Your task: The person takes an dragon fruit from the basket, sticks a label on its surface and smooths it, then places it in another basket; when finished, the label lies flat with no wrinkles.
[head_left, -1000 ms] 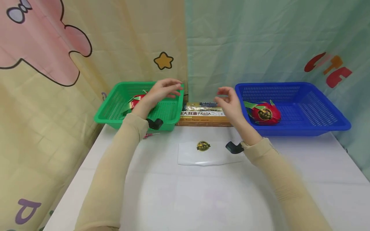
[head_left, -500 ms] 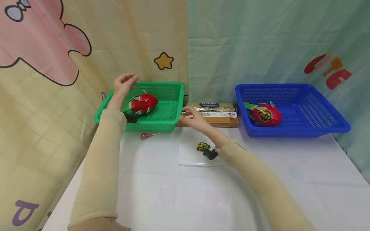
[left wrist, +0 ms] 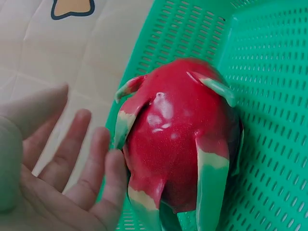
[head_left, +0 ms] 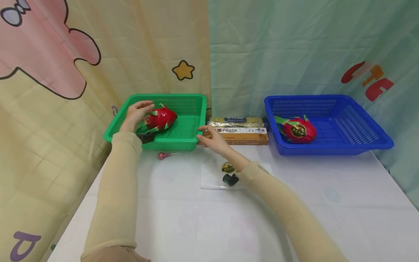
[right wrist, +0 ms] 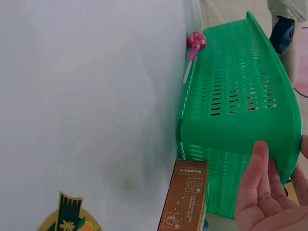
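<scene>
A red dragon fruit (head_left: pixel 162 118) with green-tipped scales lies in the green basket (head_left: pixel 184 145) at the back left. My left hand (head_left: pixel 135 114) hovers at the basket's left side, next to the fruit. In the left wrist view its fingers (left wrist: pixel 98 144) are spread and relaxed, holding nothing. At the basket's front right corner is my right hand (head_left: pixel 214 141). The right wrist view shows several fingertips (right wrist: pixel 260 147) against the outer wall below the rim, with another fingertip just past the rim edge.
Pasta boxes (head_left: pixel 245 138) stand between the green basket and a blue basket (head_left: pixel 343 145), which holds a second dragon fruit (head_left: pixel 298 130) with a label. A lollipop (head_left: pixel 162 155) lies before the green basket. A clear sheet (head_left: pixel 209 182) with a round sticker lies mid-table.
My left hand has swung from above the green basket's right part to its left side, then lowered beside the dragon fruit. My right hand has moved left to the basket's corner.
</scene>
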The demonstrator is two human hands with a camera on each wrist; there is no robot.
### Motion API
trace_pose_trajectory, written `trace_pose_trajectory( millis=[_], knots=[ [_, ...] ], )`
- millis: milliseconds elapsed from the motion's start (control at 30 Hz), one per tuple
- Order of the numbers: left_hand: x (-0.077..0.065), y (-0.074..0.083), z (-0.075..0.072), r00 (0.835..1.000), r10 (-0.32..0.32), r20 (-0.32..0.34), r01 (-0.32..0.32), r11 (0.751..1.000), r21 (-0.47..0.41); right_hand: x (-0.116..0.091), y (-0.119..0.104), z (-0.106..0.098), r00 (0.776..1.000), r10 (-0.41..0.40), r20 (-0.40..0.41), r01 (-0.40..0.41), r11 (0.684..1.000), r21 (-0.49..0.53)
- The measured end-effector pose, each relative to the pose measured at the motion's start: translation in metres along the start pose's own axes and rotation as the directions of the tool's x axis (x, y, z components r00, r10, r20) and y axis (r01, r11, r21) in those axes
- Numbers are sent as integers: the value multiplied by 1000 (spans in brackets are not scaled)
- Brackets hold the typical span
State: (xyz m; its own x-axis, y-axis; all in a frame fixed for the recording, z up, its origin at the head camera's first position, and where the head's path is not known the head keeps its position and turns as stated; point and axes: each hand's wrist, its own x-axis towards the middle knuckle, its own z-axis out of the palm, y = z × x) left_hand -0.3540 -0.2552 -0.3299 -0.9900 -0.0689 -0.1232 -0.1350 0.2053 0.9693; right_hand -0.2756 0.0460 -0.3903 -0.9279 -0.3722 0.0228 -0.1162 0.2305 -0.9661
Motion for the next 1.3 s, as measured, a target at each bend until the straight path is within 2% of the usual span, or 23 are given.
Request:
trace_pose_trajectory(
  millis=[200,367,567,1300],
  knots=[
    [0,-11,1,999,-37,-7,37,999,19,-1,1,0,1000,-5,22,5,1000,21],
    [0,-18,2,1000,-22,-10,22,999,25,0,1,-2,998,-15,61,15,1000,14],
    [2,-19,3,1000,-11,-19,11,1000,28,-1,1,-4,997,-17,70,17,1000,6],
    [7,-24,4,999,-32,-43,33,999,18,0,7,-5,996,19,85,-23,999,44]
  ],
)
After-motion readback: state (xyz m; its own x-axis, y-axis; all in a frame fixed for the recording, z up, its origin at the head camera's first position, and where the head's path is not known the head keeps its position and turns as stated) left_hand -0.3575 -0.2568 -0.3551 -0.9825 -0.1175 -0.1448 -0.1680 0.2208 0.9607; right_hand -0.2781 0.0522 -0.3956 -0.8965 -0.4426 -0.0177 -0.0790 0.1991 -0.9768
